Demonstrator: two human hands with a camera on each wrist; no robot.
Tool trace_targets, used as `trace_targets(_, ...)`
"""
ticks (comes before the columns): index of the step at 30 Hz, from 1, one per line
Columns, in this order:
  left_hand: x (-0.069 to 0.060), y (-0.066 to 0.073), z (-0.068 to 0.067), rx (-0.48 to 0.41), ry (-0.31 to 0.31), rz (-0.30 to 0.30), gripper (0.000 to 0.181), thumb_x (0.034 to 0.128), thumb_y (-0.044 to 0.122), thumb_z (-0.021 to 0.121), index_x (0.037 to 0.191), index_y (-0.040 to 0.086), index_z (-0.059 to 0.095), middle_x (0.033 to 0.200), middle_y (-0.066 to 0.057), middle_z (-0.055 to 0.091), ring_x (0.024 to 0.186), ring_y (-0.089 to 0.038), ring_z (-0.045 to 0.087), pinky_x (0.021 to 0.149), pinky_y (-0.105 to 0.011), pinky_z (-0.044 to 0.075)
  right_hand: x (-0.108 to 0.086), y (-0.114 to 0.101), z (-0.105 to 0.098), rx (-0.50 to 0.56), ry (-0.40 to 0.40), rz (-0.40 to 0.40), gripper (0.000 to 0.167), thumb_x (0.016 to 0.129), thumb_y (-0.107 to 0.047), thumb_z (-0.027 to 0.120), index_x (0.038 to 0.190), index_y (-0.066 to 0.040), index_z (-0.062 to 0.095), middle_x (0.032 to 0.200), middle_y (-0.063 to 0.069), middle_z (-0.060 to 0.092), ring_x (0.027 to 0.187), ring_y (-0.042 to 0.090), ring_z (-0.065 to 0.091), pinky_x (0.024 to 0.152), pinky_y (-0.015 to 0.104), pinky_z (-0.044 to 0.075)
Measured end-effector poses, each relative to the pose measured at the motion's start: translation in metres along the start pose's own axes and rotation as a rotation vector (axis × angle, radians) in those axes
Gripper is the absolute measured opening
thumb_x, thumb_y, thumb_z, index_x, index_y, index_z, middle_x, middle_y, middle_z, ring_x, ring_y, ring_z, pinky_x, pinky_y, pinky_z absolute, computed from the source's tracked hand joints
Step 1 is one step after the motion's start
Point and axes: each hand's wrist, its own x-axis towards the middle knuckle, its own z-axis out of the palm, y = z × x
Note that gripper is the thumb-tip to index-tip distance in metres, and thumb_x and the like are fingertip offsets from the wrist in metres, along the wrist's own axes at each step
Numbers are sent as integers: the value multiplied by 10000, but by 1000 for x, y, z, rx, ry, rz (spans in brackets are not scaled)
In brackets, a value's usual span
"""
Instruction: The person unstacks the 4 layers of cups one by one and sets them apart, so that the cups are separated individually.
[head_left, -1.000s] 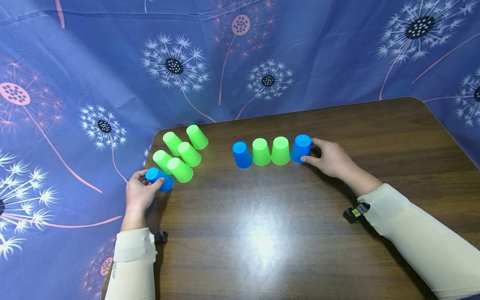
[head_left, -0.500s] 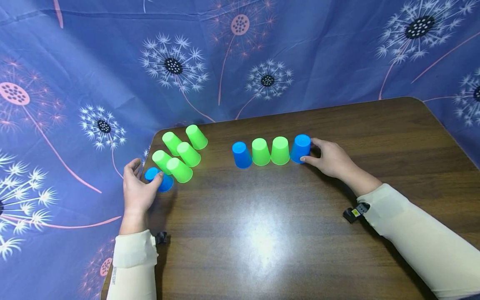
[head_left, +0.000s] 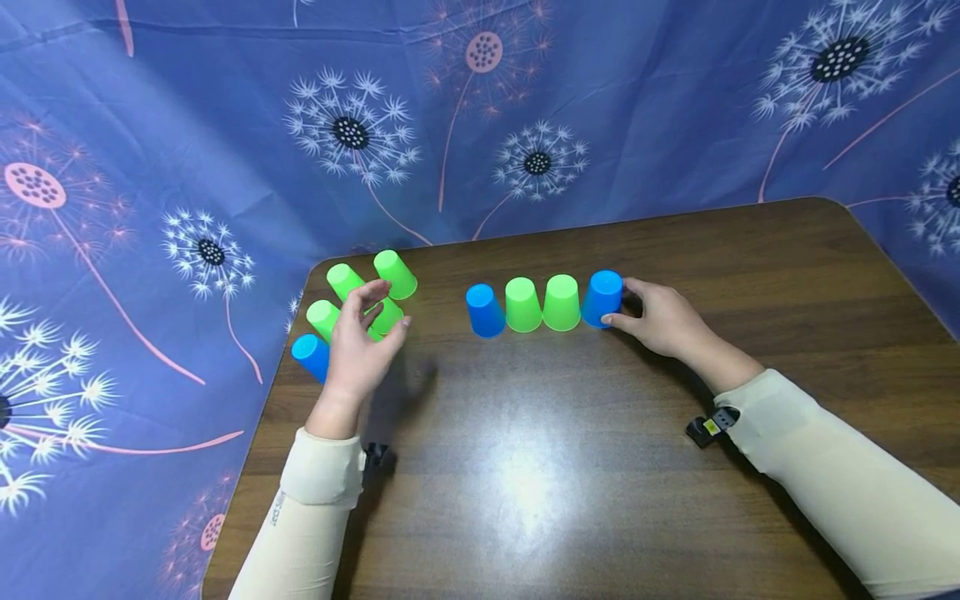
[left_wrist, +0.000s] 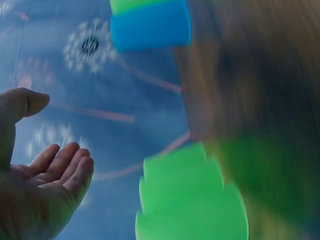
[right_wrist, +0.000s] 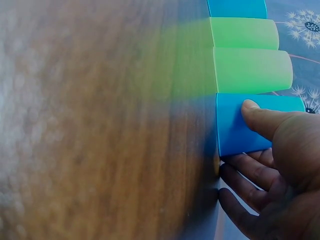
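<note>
Blue cup (head_left: 603, 297) stands mouth down at the right end of a short row on the desk (head_left: 637, 467), and the right hand (head_left: 663, 318) grasps it, thumb on the near face and fingers round its right side. Next to it, going left, stand a pair of green cups (head_left: 562, 302) and a second blue cup (head_left: 485, 311), all upside down and side by side. Near the desk's left edge, the left hand (head_left: 355, 354) is released, fingers apart from the thumb, raised in front of a cluster of green cups (head_left: 322, 320) and partly hiding them. Just left of that hand is a third blue cup (head_left: 309, 356), partly covered by it in the head view. Both arms wear pale sleeves (head_left: 817, 450). Behind the desk hangs a blue cloth (head_left: 645, 125) printed with dandelions.
</note>
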Motion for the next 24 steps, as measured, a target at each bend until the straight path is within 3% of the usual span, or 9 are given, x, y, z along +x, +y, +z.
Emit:
trace_targets(6, 10, 2, 38, -14, -105, 9, 516, 949, 50, 764, 1414, 8, 546, 1417, -147, 597, 1357, -264, 553, 1164, -370, 430, 0, -1, 0, -1, -3, -2, 644, 995, -380, 745, 1472, -5, 527, 1387, 272, 613, 1308, 482, 548, 1061, 694, 432)
trace_targets(13, 22, 2, 71, 103, -230, -26, 609, 934, 118, 804, 1458, 28, 506, 1460, -115, 571, 1376, -287, 547, 1153, -371, 446, 0, 0, 0, -3, 1, -4, 634, 996, -369, 747, 1467, -5, 531, 1383, 271, 617, 1306, 481, 551, 1060, 691, 434)
trace_targets(18, 31, -5, 87, 151, -265, -36, 627, 925, 147, 819, 1454, 24, 507, 1460, -139, 570, 1352, -312, 562, 1134, -402, 470, 0, 0, -1, -2, 7, -8, 594, 989, -356, 759, 1436, -21, 557, 1355, 262, 635, 1283, 472, 568, 1039, 672, 452)
trace_targets(24, 35, -9, 98, 149, -262, -53, 563, 918, 146, 831, 1398, 16, 566, 1377, -131, 610, 1293, -276, 607, 1097, -371, 505, 0, -2, -1, -4, -8, 9, 626, 993, -384, 748, 1461, -27, 537, 1380, 264, 618, 1300, 479, 552, 1042, 683, 447)
